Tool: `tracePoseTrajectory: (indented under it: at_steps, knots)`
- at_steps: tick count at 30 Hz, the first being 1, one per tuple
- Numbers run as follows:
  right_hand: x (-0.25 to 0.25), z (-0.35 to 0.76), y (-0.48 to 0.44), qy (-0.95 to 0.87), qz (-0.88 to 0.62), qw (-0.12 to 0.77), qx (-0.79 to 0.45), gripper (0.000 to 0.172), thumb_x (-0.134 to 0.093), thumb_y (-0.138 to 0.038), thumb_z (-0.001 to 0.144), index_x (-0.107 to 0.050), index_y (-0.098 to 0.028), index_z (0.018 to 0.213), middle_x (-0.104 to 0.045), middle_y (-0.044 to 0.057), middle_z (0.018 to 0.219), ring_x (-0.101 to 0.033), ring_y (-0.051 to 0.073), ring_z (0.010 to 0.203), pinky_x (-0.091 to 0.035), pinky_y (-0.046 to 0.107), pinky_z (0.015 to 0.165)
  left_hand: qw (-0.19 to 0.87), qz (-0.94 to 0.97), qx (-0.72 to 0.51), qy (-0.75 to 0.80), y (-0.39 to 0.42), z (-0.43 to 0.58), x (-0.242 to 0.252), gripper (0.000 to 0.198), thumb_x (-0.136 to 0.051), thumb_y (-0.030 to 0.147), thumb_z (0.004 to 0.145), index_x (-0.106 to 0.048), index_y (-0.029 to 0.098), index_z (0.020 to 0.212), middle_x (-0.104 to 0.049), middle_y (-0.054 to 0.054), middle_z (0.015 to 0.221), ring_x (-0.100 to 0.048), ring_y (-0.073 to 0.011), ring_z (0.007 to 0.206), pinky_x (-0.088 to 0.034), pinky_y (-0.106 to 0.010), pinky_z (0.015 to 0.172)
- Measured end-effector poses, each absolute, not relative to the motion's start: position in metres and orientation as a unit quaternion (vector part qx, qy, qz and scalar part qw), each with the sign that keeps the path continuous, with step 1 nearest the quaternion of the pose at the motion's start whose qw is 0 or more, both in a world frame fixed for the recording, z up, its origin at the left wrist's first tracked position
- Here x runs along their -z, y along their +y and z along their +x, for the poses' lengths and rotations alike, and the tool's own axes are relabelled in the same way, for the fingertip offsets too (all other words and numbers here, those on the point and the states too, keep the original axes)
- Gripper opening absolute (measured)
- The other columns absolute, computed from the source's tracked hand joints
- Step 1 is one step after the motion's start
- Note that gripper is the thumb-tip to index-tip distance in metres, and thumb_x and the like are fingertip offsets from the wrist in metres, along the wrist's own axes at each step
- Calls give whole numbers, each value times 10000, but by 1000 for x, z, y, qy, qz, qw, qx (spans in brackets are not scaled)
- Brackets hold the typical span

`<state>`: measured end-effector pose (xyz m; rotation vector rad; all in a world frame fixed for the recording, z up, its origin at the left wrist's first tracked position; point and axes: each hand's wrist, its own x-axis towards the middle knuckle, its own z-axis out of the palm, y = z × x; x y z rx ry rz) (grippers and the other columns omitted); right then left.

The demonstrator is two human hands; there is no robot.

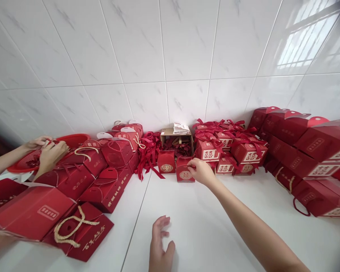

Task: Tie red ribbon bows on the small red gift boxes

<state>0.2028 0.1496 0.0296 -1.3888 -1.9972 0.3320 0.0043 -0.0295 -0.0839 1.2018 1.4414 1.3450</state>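
My right hand [201, 170] reaches forward and pinches the top edge of a small red gift box [184, 170] that stands on the white floor. A second small red box [166, 162] stands just left of it. My left hand [160, 241] hovers low in the foreground with its fingers spread and nothing in it. Behind the two boxes lies a pile of red ribbons [149, 151], beside an open cardboard box [177, 141] with more ribbons inside.
Another person's two hands [47, 151] work over a red basket [34, 158] at the far left. Larger red boxes with rope handles [82, 226] crowd the left side. Ribbon-tied small boxes [229, 149] and long red boxes [306, 151] fill the right. A tiled wall stands behind.
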Motion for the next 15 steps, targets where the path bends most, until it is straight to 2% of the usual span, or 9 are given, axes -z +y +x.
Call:
tracePoseTrajectory:
  at_steps: [2, 5, 7, 9, 10, 12, 14, 15]
  knots:
    - [-30, 214, 135, -775, -516, 340, -131, 138, -573, -119, 790, -684, -201, 786, -666, 44, 909, -642, 196, 795, -518, 322, 714, 431, 479, -502, 576, -26, 1, 75, 451, -557, 202, 659, -572, 183, 1110, -622, -134, 1174, -576, -296, 1133, -474, -374, 857]
    - [-28, 239, 110, -787, -485, 356, -134, 139, -560, -128, 741, -675, -204, 756, -588, 89, 1155, -633, 200, 828, -523, 343, 729, 444, 558, -384, 586, -3, -4, 50, 288, -559, 238, 738, -641, 190, 1010, -658, -115, 1115, -609, -274, 1089, -503, -347, 829]
    - [-27, 258, 92, -800, -451, 368, -147, 133, -547, -133, 732, -658, -208, 736, -524, 105, 1248, -621, 211, 845, -525, 373, 733, 329, 665, -330, 583, 26, -8, 34, 262, -556, 226, 773, -648, 194, 1017, -663, -110, 1098, -625, -260, 1047, -514, -355, 828]
    - [-25, 277, 73, -808, -424, 364, -186, 131, -532, -126, 738, -630, -210, 715, -499, 111, 1289, -614, 227, 866, -526, 378, 696, 269, 681, -329, 596, 61, -12, 25, 280, -585, 164, 767, -643, 165, 1041, -636, -135, 1138, -569, -288, 1125, -435, -432, 977]
    - [-24, 285, 64, -809, -414, 362, -209, 137, -521, -121, 746, -616, -214, 711, -517, 115, 1267, -612, 250, 915, -525, 373, 676, 245, 685, -326, 603, 79, -13, 23, 306, -587, 134, 775, -630, 146, 1078, -611, -156, 1186, -528, -308, 1175, -392, -468, 1019]
    - [-20, 300, 46, -807, -400, 362, -241, 146, -510, -128, 770, -601, -232, 721, -606, 117, 1075, -562, 319, 1098, -530, 379, 686, 208, 697, -317, 609, 111, -16, 24, 339, -596, 118, 809, -602, 137, 1148, -538, -171, 1308, -462, -313, 1250, -352, -490, 1058]
    - [-12, 313, 29, -800, -407, 368, -243, 136, -521, -165, 801, -612, -257, 759, -632, 112, 942, -484, 351, 1230, -535, 419, 757, 185, 706, -303, 613, 134, -19, 29, 321, -594, 207, 874, -576, 155, 1190, -532, -138, 1319, -504, -283, 1208, -410, -496, 1014]
    - [-7, 318, 21, -792, -423, 373, -233, 126, -533, -190, 814, -627, -271, 790, -634, 116, 1000, -481, 353, 1240, -533, 445, 792, 178, 710, -295, 614, 141, -20, 31, 316, -582, 258, 898, -569, 165, 1199, -547, -120, 1297, -542, -262, 1158, -453, -485, 972]
